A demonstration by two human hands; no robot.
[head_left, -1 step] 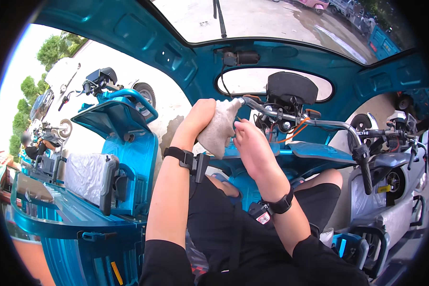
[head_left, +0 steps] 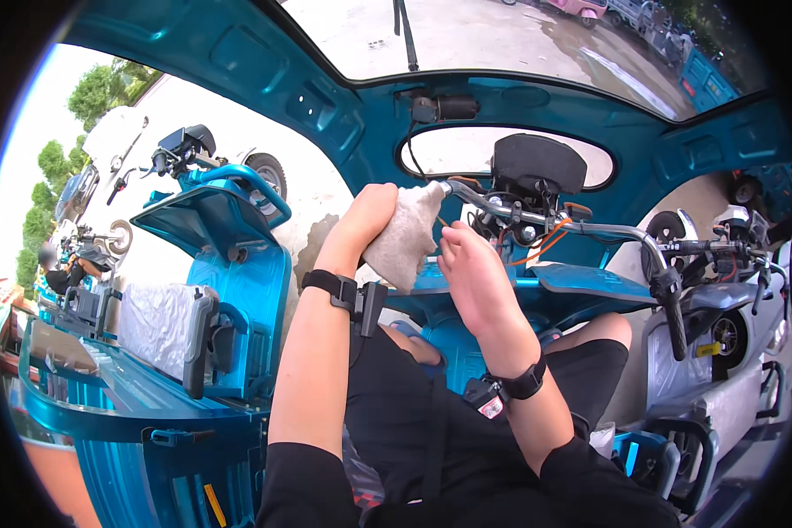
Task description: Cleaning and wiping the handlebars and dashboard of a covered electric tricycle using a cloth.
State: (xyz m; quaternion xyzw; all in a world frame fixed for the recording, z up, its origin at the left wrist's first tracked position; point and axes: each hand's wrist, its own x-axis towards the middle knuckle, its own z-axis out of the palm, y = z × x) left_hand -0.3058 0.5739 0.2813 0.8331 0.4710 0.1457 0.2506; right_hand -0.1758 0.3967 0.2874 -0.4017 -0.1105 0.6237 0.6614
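Grey cloth (head_left: 407, 236) covers the left end of a handlebar (head_left: 607, 227), clasped by the left hand (head_left: 371, 216) — fingertips hidden. Just to the right, the right hand (head_left: 477, 273) hovers — fingers loosely bent, close together; whether they touch cloth is unclear.

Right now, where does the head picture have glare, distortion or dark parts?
Head view: sky washed out to white at left; head view again: the blue cab frame seems to bow toward the image edge, black clothes show little detail, and the grey cloth looks fairly sharp.
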